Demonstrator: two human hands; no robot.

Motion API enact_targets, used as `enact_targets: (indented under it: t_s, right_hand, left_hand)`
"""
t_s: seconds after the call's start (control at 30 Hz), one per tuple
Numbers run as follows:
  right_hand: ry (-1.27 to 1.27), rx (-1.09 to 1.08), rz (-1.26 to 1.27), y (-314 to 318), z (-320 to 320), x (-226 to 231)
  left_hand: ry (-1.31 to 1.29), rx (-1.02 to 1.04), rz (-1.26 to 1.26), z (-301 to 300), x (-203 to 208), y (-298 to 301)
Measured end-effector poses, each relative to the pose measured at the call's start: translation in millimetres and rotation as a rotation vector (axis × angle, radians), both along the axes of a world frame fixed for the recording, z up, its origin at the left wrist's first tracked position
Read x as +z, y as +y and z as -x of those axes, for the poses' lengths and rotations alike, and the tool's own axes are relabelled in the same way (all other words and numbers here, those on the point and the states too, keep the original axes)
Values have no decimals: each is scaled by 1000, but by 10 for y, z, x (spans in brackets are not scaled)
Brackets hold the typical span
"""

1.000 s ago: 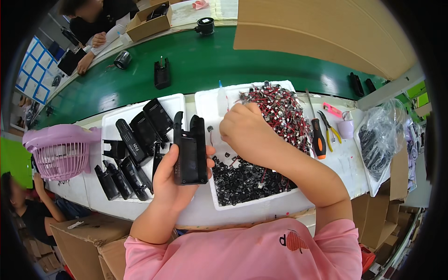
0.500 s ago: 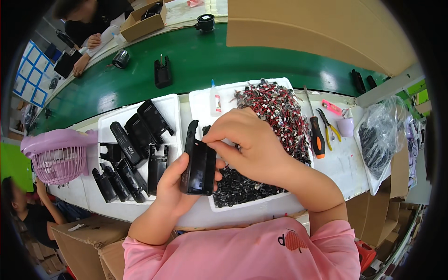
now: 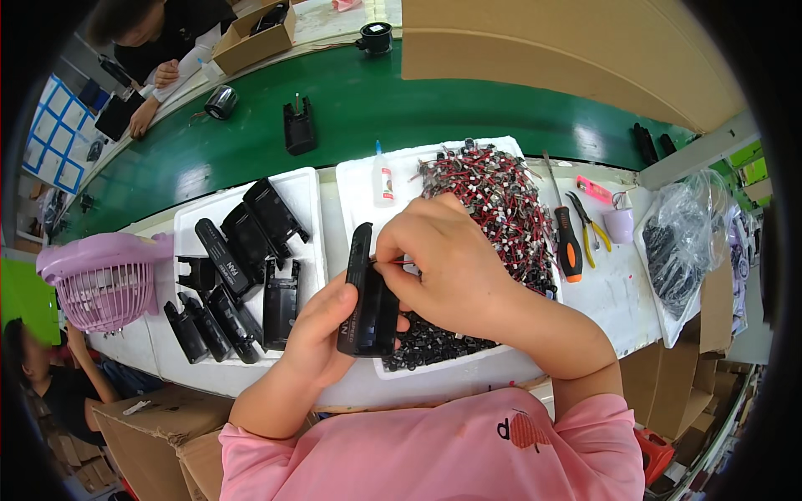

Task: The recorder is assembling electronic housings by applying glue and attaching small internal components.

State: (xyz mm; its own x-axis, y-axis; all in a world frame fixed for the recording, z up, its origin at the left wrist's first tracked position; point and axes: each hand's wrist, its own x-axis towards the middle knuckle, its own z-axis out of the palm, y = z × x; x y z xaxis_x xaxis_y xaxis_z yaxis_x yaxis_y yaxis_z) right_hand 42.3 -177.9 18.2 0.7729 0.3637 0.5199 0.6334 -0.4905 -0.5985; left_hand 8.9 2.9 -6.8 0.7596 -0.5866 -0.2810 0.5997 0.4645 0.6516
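- While the left hand (image 3: 322, 330) is wrapped around a black casing (image 3: 366, 292), grasping it upright over the near edge of the middle tray (image 3: 355, 179), the right hand (image 3: 443, 263) presses against the casing's upper side.
- The right fingers (image 3: 399, 250) are pinched on a small part with thin red wire, at the casing's open face; the part itself is too small to make out.
- The middle tray holds a heap of red-wired parts (image 3: 493, 200), small black pieces (image 3: 426, 342) near the front, and a white glue bottle (image 3: 383, 175).
- The left tray (image 3: 188, 221) carries more black casings (image 3: 242, 267), lying flat.
- A screwdriver (image 3: 568, 242) and pliers (image 3: 589, 225) lie right of the middle tray, beside a small purple cup (image 3: 620, 224).
- A pink fan (image 3: 100, 280) stands at far left.
- Beyond the trays runs a green belt (image 3: 468, 100), with another person's hand (image 3: 165, 73) at its far end.
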Motion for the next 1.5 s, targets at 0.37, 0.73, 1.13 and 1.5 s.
enact_targets:
  t_s: [0.37,0.73,1.13,1.5]
  right_hand:
    - [-119,28,-38,75,43,-35]
    - [52,6,12,40,-29,-94]
    - [-274,216,357,62,397,107]
    - [-162,-210,583,-415,-1036,-84]
  left_hand:
    - [-112,-14,9,21,-16,-36]
    - [33,-17,62,-65,-14,-21]
    - [128,130,222,-27,-11,40]
    - [-1297,545,-1726,-302,-11,302]
